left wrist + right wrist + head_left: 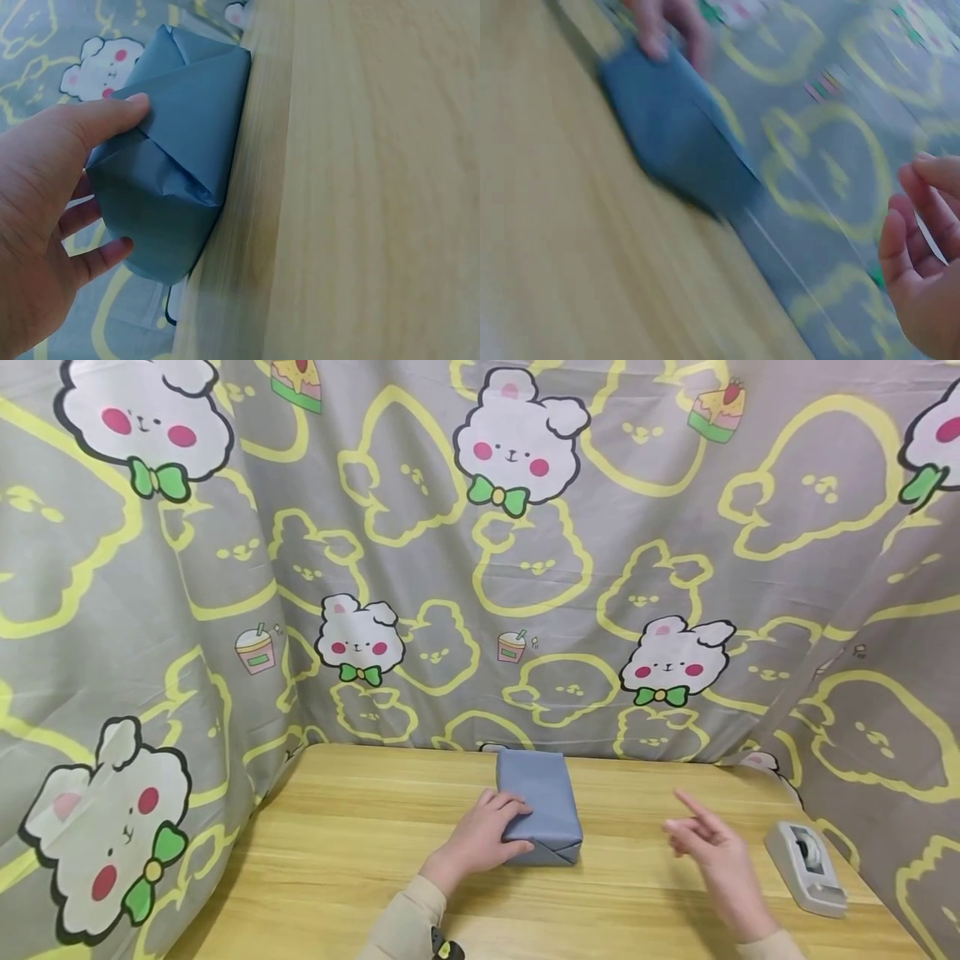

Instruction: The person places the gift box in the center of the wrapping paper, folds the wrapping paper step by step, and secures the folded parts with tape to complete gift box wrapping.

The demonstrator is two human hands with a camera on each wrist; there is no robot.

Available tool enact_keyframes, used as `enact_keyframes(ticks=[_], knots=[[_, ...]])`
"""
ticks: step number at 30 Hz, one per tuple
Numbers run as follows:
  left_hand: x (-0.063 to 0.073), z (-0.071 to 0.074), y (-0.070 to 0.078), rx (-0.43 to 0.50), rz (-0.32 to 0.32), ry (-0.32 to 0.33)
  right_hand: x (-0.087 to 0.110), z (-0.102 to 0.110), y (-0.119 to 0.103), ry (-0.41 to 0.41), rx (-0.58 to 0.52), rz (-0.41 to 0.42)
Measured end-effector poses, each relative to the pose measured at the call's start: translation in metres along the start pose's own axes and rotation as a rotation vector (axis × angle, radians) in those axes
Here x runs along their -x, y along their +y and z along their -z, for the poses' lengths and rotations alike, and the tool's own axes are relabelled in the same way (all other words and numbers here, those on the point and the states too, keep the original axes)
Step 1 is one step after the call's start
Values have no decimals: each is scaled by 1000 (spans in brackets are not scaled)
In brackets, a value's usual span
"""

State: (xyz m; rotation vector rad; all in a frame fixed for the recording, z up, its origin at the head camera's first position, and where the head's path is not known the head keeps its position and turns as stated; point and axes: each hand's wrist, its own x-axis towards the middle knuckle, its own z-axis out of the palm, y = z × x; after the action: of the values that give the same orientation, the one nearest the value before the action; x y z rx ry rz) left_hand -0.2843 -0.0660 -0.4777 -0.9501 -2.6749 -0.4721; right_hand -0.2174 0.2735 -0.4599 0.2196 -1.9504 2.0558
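A box wrapped in blue-grey paper (538,793) lies on the wooden table, its folded paper end (184,127) towards the person. My left hand (483,835) grips its left side, with fingertips on top and the thumb at the near end. In the left wrist view, the left hand (45,202) has its thumb pressed against the folded end. To the right of the box, apart from it, my right hand (712,860) is raised with the index finger extended and the other fingers loosely bent. Nothing is visible in the right hand (930,262), though the right wrist view is blurred.
A pale tape dispenser (808,868) stands on the table to the right of the right hand. A grey curtain with a cartoon print (540,635) hangs behind the wooden table (345,835) and on both sides.
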Motion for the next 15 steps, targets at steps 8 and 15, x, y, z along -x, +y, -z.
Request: enact_keyframes(ticks=[8,15], knots=[[0,-1,1,1,3,25,11,-107,17,-26,-42,-119],[0,-4,-2,13,-17,53,18,-157,28,-6,-74,-284]])
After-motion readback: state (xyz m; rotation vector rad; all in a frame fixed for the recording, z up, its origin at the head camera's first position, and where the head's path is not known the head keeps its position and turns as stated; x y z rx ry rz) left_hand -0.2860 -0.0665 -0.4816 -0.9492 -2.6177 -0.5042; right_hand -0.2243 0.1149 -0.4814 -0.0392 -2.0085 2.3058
